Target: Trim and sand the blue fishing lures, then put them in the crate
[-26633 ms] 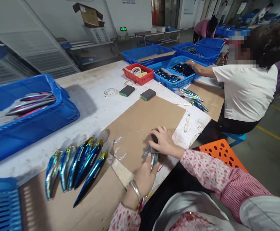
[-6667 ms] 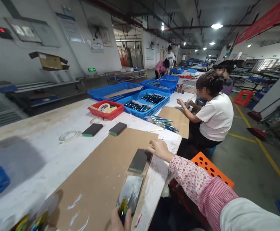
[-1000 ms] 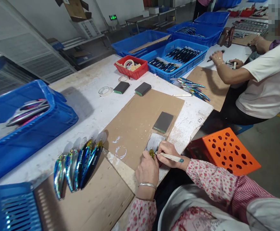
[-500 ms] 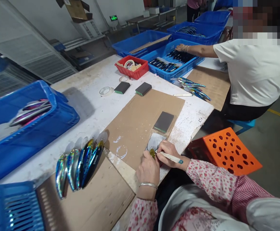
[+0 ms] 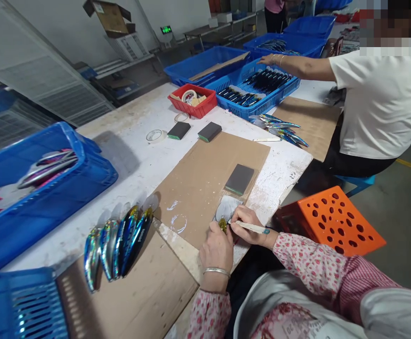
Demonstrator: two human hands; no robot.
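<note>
My left hand [image 5: 217, 248] is wrapped round a shiny fishing lure [image 5: 222, 223]; only its yellow-green head and clear lip [image 5: 227, 207] stick out past my fingers, over the cardboard mat [image 5: 205, 179]. My right hand [image 5: 248, 225] pinches a slim pale tool with a green end [image 5: 253, 228], its tip against the lure's head. A dark sanding block [image 5: 240, 179] lies just beyond the lip. A row of several finished blue-green lures [image 5: 116, 242] lies to my left.
A blue crate with lures [image 5: 39, 188] stands at left, another blue basket [image 5: 21, 306] at the near left corner. Two sanding blocks [image 5: 194, 131], a tape roll [image 5: 155, 136] and a red tray [image 5: 193, 100] lie farther back. A co-worker [image 5: 371, 103] reaches into a blue basket [image 5: 258, 87]. An orange stool [image 5: 335, 221] stands at right.
My hands stay on the lure and tool, barely shifted. The co-worker has turned from their mat and stretched an arm across to the blue baskets of lures.
</note>
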